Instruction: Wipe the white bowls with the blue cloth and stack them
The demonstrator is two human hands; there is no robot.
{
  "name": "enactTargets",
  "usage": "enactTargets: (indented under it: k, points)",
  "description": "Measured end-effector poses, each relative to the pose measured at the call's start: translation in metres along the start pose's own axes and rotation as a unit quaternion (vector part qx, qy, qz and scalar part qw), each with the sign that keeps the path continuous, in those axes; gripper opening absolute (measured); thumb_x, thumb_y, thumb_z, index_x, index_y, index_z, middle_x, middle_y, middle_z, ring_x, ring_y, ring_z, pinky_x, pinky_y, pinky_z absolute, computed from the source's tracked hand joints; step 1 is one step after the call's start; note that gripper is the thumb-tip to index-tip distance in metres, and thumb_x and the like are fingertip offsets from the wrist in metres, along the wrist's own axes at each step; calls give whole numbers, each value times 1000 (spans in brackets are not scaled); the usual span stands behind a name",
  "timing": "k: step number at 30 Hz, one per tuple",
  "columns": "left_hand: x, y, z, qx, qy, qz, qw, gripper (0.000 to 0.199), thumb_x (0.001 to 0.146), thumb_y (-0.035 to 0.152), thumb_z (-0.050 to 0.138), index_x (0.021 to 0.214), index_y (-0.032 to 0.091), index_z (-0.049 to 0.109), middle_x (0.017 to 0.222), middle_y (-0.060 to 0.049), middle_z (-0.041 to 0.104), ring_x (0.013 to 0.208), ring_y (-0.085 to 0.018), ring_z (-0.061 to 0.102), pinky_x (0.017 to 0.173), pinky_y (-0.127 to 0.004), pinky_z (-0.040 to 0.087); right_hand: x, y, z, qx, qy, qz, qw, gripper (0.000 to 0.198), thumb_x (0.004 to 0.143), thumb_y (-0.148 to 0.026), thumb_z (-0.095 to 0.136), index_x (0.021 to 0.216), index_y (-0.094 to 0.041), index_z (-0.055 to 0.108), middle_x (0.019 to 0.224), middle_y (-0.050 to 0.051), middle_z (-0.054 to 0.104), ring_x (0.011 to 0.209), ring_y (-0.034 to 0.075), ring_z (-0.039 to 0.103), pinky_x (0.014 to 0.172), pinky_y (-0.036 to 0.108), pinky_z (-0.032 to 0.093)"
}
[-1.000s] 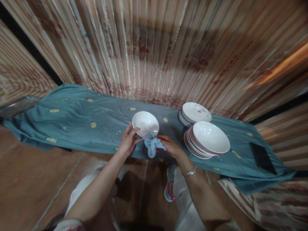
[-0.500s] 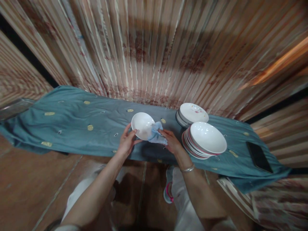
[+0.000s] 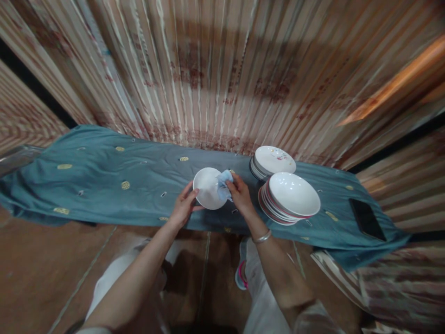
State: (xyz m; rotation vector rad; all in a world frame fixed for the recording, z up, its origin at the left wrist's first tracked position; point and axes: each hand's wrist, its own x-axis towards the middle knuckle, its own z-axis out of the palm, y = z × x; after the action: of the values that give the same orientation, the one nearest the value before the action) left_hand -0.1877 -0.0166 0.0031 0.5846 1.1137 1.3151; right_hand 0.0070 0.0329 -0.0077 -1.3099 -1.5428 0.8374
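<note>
A small white bowl (image 3: 206,190) is tilted toward me above the cloth-covered table. My left hand (image 3: 184,204) grips its left edge, thumb on the rim and fingers underneath. In my right hand (image 3: 240,194) a light blue cloth (image 3: 225,184) is pinched, pressed against the bowl's right side and rim. Part of the bowl is hidden behind the cloth. Just right of my right hand stands a stack of bowls (image 3: 294,195), white inside with some red rims. Behind that sits a stack of plates (image 3: 274,160), the top one flower-printed.
A teal tablecloth (image 3: 100,185) with yellow motifs covers the long table. A black phone (image 3: 367,219) lies near its right end. Pleated curtains (image 3: 208,83) hang close behind the table. A shiny tray-like object (image 3: 17,157) shows at the far left edge.
My right hand has moved the cloth up along the bowl's right rim. The bowl has turned slightly in my left hand. The whole view has shifted a little.
</note>
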Motion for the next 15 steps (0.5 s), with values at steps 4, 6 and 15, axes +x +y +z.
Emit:
enactTargets:
  k: [4, 6, 15]
  points:
    - [1, -4, 2, 60, 14, 41, 997, 54, 71, 31, 78, 123, 22, 66, 123, -7, 67, 103, -24, 65, 65, -29, 62, -2, -9, -2, -135, 5, -54, 989, 35, 91, -28, 48, 123, -21, 61, 113, 6, 70, 101, 20, 66, 91, 31, 49]
    - [1, -5, 2, 72, 21, 56, 996, 51, 73, 33, 77, 122, 23, 67, 132, -6, 62, 111, -26, 62, 65, -27, 62, -1, -13, 1, -204, -16, -81, 975, 33, 91, -20, 46, 119, -21, 63, 116, 7, 69, 107, 20, 64, 96, 31, 47]
    - [4, -7, -1, 78, 20, 48, 996, 47, 76, 33, 74, 122, 26, 67, 134, -4, 61, 111, -24, 62, 65, -26, 61, 0, -26, 52, -215, -82, -125, 965, 37, 89, -17, 46, 124, -13, 57, 127, 16, 60, 121, 25, 54, 107, 39, 41]
